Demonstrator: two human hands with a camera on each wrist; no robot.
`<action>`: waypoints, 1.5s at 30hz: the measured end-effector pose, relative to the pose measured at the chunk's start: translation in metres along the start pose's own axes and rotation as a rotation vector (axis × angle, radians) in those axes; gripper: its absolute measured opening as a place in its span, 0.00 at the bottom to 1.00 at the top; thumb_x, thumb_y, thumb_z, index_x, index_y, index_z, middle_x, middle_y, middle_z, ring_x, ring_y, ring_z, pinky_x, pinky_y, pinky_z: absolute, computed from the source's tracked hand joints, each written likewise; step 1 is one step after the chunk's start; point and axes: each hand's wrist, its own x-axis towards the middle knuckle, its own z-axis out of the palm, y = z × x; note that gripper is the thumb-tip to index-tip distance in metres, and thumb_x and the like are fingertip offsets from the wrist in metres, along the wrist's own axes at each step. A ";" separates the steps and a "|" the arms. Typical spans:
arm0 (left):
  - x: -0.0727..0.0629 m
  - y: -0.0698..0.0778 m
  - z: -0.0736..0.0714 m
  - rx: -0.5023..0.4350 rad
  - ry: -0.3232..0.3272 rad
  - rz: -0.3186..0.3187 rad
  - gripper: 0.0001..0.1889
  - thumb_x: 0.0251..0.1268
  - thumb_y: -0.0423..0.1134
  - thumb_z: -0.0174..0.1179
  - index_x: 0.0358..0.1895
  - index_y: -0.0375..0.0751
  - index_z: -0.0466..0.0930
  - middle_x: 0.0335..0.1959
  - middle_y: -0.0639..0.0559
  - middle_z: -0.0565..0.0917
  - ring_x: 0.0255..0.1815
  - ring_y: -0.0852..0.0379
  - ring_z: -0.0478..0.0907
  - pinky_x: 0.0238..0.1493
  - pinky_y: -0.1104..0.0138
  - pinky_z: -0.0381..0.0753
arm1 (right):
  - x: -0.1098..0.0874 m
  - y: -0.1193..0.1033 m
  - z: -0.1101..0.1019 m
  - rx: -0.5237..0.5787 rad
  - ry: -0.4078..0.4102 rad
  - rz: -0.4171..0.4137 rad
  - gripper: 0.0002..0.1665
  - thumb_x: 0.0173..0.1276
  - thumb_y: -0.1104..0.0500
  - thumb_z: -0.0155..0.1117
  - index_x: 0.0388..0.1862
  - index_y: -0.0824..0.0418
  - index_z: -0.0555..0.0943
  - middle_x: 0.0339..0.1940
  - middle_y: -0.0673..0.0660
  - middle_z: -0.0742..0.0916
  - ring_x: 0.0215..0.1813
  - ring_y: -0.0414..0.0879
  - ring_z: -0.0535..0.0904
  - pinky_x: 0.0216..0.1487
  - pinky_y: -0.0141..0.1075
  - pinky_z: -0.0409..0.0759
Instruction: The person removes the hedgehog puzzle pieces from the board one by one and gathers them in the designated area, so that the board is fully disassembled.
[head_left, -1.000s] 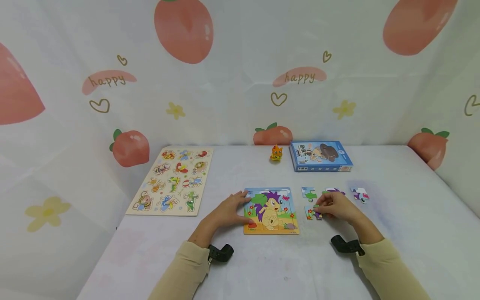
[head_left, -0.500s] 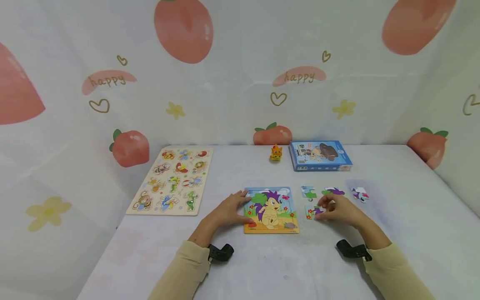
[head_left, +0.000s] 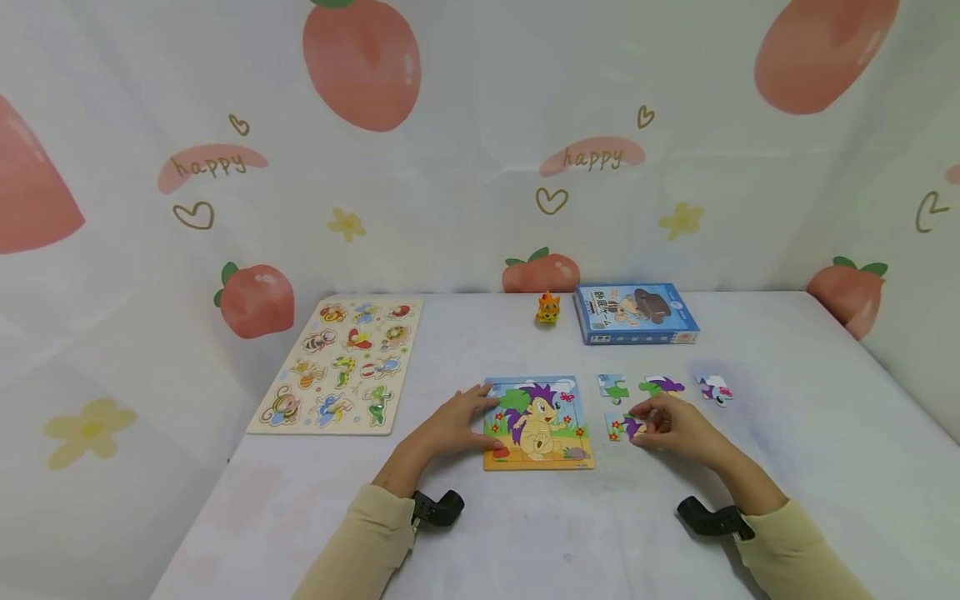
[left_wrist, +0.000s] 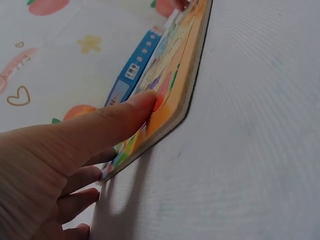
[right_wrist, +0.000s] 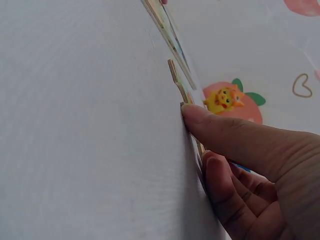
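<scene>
A square hedgehog jigsaw puzzle [head_left: 538,425] lies in its frame in the middle of the table. My left hand [head_left: 453,425] rests at its left side with fingers spread; in the left wrist view, the thumb [left_wrist: 142,100] presses on the frame's orange corner. Right of the puzzle, thumb and fingers of my right hand [head_left: 678,429] pinch a small purple puzzle piece [head_left: 632,425] against a flower-patterned piece [head_left: 613,427]. Seen from the right wrist, the thumb [right_wrist: 197,114] and curled fingertips lie along the thin edge of that piece, close over the table, covering part of it.
Loose puzzle pieces lie behind my right hand: a green-and-blue one [head_left: 613,386], a purple-and-green one [head_left: 662,385] and a white one [head_left: 716,390]. A blue box [head_left: 636,314] and a small orange toy [head_left: 548,309] stand at the back. An insect puzzle board [head_left: 337,367] lies left.
My right wrist and forearm have shifted a little to the right and toward me, while the fingertips stay at the purple piece. My left hand keeps its place on the puzzle.
</scene>
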 end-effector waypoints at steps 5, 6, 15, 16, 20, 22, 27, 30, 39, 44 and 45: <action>-0.004 0.001 0.001 0.003 -0.015 -0.009 0.36 0.52 0.54 0.66 0.65 0.47 0.69 0.74 0.50 0.56 0.76 0.47 0.48 0.74 0.50 0.48 | 0.001 0.000 0.001 0.014 -0.008 0.000 0.25 0.54 0.58 0.72 0.47 0.70 0.78 0.34 0.54 0.81 0.29 0.35 0.71 0.29 0.26 0.75; -0.005 0.001 0.001 0.015 -0.017 -0.007 0.36 0.52 0.55 0.66 0.65 0.48 0.69 0.74 0.51 0.56 0.76 0.47 0.48 0.74 0.50 0.49 | 0.001 0.000 0.001 0.012 -0.009 0.002 0.25 0.54 0.58 0.72 0.47 0.70 0.78 0.33 0.54 0.81 0.29 0.35 0.70 0.29 0.26 0.74; -0.023 0.025 0.009 0.204 -0.036 0.182 0.28 0.60 0.50 0.61 0.64 0.47 0.70 0.71 0.51 0.64 0.73 0.51 0.57 0.73 0.56 0.56 | 0.001 -0.006 -0.006 0.026 -0.026 0.064 0.30 0.53 0.53 0.73 0.51 0.68 0.77 0.38 0.57 0.81 0.29 0.38 0.70 0.26 0.26 0.71; -0.026 0.028 0.011 0.218 -0.039 0.194 0.28 0.60 0.49 0.61 0.64 0.47 0.71 0.70 0.51 0.65 0.72 0.51 0.58 0.72 0.57 0.58 | 0.002 -0.008 -0.007 0.029 -0.024 0.068 0.30 0.53 0.53 0.73 0.51 0.68 0.77 0.39 0.58 0.81 0.29 0.38 0.70 0.26 0.26 0.70; -0.032 0.039 0.016 0.289 -0.032 0.232 0.24 0.62 0.46 0.60 0.62 0.47 0.73 0.69 0.49 0.67 0.70 0.51 0.63 0.68 0.59 0.64 | 0.009 -0.014 -0.008 0.053 -0.016 0.072 0.28 0.54 0.54 0.72 0.50 0.68 0.78 0.42 0.60 0.82 0.31 0.40 0.71 0.26 0.28 0.71; -0.034 0.043 0.017 0.314 -0.021 0.233 0.23 0.62 0.45 0.60 0.61 0.47 0.74 0.67 0.47 0.69 0.69 0.50 0.65 0.67 0.58 0.66 | 0.016 -0.019 -0.005 0.074 -0.028 0.081 0.28 0.55 0.53 0.71 0.50 0.68 0.78 0.41 0.61 0.82 0.33 0.41 0.71 0.26 0.28 0.72; -0.036 0.045 0.022 0.394 0.008 0.231 0.20 0.63 0.44 0.59 0.59 0.48 0.76 0.63 0.49 0.74 0.65 0.51 0.69 0.64 0.60 0.71 | 0.037 -0.037 0.004 0.111 -0.074 0.073 0.28 0.57 0.52 0.70 0.52 0.68 0.77 0.41 0.61 0.82 0.34 0.45 0.72 0.26 0.30 0.74; -0.036 0.044 0.025 0.418 0.018 0.245 0.18 0.65 0.44 0.57 0.58 0.48 0.77 0.62 0.50 0.75 0.65 0.52 0.69 0.64 0.61 0.71 | 0.050 -0.048 0.010 0.127 -0.100 0.041 0.27 0.58 0.53 0.69 0.52 0.68 0.77 0.43 0.62 0.82 0.34 0.45 0.72 0.28 0.30 0.74; -0.035 0.043 0.027 0.398 0.031 0.247 0.17 0.67 0.44 0.54 0.57 0.47 0.78 0.61 0.49 0.75 0.65 0.52 0.69 0.65 0.61 0.69 | 0.085 -0.066 0.036 0.219 -0.197 0.045 0.24 0.59 0.57 0.68 0.51 0.68 0.79 0.43 0.63 0.82 0.32 0.43 0.74 0.33 0.32 0.74; -0.035 0.041 0.028 0.400 0.044 0.268 0.17 0.67 0.43 0.54 0.57 0.47 0.78 0.60 0.48 0.76 0.64 0.52 0.70 0.64 0.62 0.70 | 0.097 -0.077 0.049 0.248 -0.238 0.068 0.22 0.58 0.57 0.68 0.49 0.67 0.80 0.39 0.60 0.82 0.31 0.43 0.75 0.33 0.33 0.78; -0.035 0.041 0.028 0.400 0.047 0.274 0.17 0.67 0.43 0.54 0.57 0.46 0.78 0.60 0.48 0.76 0.63 0.52 0.70 0.64 0.62 0.70 | 0.099 -0.078 0.051 0.253 -0.247 0.076 0.21 0.58 0.57 0.68 0.48 0.67 0.81 0.38 0.59 0.82 0.31 0.42 0.75 0.33 0.33 0.78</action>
